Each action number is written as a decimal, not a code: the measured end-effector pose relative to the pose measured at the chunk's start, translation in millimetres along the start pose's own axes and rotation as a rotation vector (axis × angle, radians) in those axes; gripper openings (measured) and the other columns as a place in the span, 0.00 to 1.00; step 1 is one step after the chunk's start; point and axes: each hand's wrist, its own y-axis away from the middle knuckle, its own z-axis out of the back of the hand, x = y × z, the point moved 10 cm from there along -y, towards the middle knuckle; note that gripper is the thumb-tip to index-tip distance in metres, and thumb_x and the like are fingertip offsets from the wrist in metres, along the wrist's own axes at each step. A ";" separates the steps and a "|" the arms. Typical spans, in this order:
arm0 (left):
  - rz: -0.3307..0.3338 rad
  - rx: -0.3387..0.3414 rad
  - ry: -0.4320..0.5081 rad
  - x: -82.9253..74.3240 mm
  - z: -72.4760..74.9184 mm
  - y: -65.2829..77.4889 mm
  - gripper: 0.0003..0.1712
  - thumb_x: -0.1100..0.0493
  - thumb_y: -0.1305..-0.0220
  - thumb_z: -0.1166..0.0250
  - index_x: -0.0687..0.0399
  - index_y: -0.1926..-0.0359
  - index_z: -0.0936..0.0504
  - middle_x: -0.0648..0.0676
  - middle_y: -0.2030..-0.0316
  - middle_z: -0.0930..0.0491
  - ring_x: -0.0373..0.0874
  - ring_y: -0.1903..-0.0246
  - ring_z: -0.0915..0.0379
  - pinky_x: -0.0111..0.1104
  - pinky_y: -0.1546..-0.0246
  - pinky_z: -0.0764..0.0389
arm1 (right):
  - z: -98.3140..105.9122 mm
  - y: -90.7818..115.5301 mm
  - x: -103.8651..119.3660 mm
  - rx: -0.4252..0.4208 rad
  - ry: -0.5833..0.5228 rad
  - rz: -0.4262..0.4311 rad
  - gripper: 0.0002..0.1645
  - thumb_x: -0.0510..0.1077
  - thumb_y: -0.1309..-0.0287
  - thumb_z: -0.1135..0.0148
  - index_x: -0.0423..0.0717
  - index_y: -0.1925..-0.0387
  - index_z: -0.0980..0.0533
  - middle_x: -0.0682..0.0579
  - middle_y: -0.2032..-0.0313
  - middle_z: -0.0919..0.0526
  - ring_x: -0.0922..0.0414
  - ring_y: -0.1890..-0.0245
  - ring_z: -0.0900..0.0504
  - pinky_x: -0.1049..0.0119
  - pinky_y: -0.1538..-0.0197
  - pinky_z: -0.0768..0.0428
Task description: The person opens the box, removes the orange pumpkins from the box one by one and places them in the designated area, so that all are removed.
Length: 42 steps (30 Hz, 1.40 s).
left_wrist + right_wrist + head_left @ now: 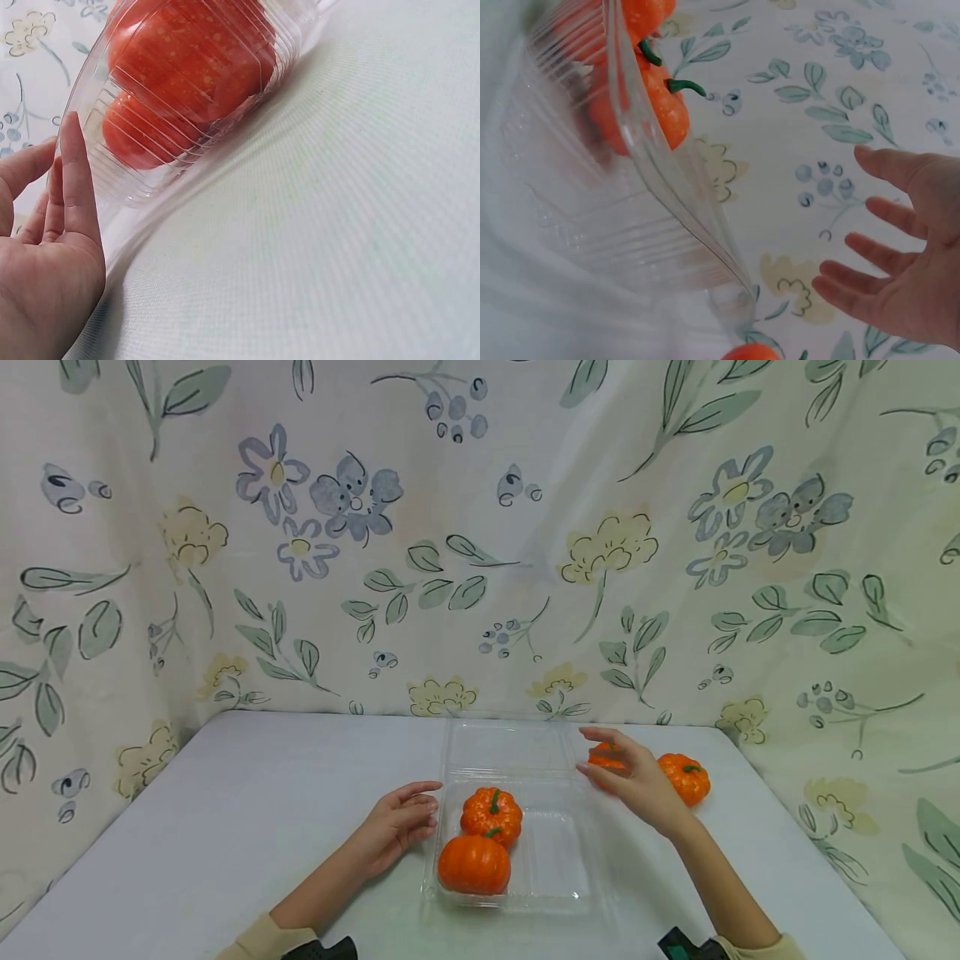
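Observation:
A clear plastic clamshell box (pixel 552 860) lies with its lid folded back on the table. In its left half sit two small orange pumpkins, a rear one (pixel 491 814) and a front one (pixel 474 867), both with green stems. My left hand (pixel 397 827) is at the box's left side, fingers extended near the wall; whether they touch it I cannot tell. My right hand (pixel 636 783), fingers spread and holding nothing, is to the right of the lid. Partly hidden behind it is a third pumpkin (pixel 604 757); another pumpkin (pixel 686 779) lies to its right.
The white table (pixel 300 777) stretches out on both sides of the box. A floral curtain (pixel 480 635) hangs behind and beside it. The clear lid (pixel 510 747) lies toward the table's back edge.

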 end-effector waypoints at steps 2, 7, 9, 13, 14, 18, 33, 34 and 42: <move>-0.004 0.003 0.004 -0.6 -0.5 0.5 0.26 0.65 0.23 0.39 0.65 0.29 0.31 0.49 0.57 0.19 0.37 0.63 0.18 0.26 0.55 0.12 | -5.5 0.7 0.9 0.008 0.005 0.001 0.31 0.43 0.29 0.32 0.42 0.28 0.29 0.35 0.31 0.26 0.34 0.38 0.20 0.57 0.44 0.12; -0.007 0.010 0.005 -0.8 -1.2 0.7 0.26 0.65 0.23 0.39 0.65 0.28 0.32 0.49 0.57 0.19 0.37 0.63 0.18 0.26 0.55 0.12 | -17.1 0.9 0.9 0.023 0.010 0.002 0.30 0.45 0.28 0.32 0.44 0.29 0.27 0.38 0.28 0.28 0.34 0.33 0.23 0.45 0.37 0.16; -0.003 0.005 0.003 -0.4 -1.0 0.5 0.26 0.65 0.23 0.40 0.65 0.28 0.32 0.49 0.57 0.20 0.37 0.63 0.18 0.26 0.55 0.13 | -22.3 0.7 0.0 0.033 0.001 -0.001 0.30 0.46 0.28 0.32 0.44 0.30 0.27 0.39 0.28 0.29 0.35 0.32 0.23 0.46 0.36 0.17; 0.005 -0.003 0.001 0.6 -0.4 0.1 0.26 0.65 0.23 0.40 0.65 0.28 0.32 0.48 0.57 0.20 0.37 0.63 0.18 0.26 0.55 0.12 | -33.6 -0.2 0.3 0.060 -0.044 0.008 0.29 0.44 0.28 0.33 0.42 0.30 0.28 0.36 0.28 0.29 0.33 0.32 0.24 0.50 0.39 0.14; 0.006 -0.005 0.003 0.9 -0.2 0.0 0.26 0.65 0.23 0.40 0.65 0.28 0.32 0.48 0.57 0.20 0.37 0.63 0.18 0.26 0.55 0.12 | -36.3 -0.6 0.8 0.068 -0.052 0.014 0.29 0.43 0.28 0.33 0.41 0.30 0.28 0.34 0.28 0.29 0.33 0.32 0.24 0.50 0.39 0.14; 0.004 -0.001 0.003 1.3 0.2 -0.2 0.26 0.66 0.22 0.40 0.64 0.28 0.32 0.48 0.58 0.20 0.37 0.63 0.18 0.26 0.55 0.12 | -46.3 -1.3 1.1 0.090 -0.068 0.010 0.29 0.43 0.28 0.34 0.40 0.30 0.28 0.33 0.29 0.29 0.32 0.32 0.25 0.49 0.39 0.15; 0.015 -0.012 0.006 1.5 0.6 -0.6 0.26 0.65 0.23 0.40 0.64 0.28 0.32 0.49 0.57 0.20 0.38 0.63 0.18 0.26 0.55 0.12 | -79.0 -2.4 -0.7 0.160 -0.060 -0.005 0.29 0.45 0.28 0.33 0.43 0.30 0.27 0.37 0.29 0.27 0.31 0.32 0.26 0.43 0.34 0.20; 0.015 -0.012 0.006 1.4 0.4 -0.5 0.26 0.65 0.23 0.40 0.64 0.28 0.32 0.49 0.58 0.20 0.38 0.63 0.19 0.26 0.55 0.12 | -80.9 -2.2 -0.5 0.164 -0.062 -0.005 0.29 0.45 0.28 0.33 0.43 0.30 0.27 0.38 0.29 0.26 0.31 0.32 0.26 0.42 0.34 0.20; 0.002 0.003 0.010 -1.0 -1.7 0.7 0.26 0.65 0.23 0.40 0.65 0.28 0.32 0.48 0.58 0.20 0.37 0.63 0.18 0.26 0.55 0.12 | -95.7 -1.0 1.0 0.197 -0.070 0.016 0.30 0.45 0.28 0.33 0.40 0.31 0.27 0.37 0.30 0.25 0.30 0.33 0.25 0.40 0.34 0.20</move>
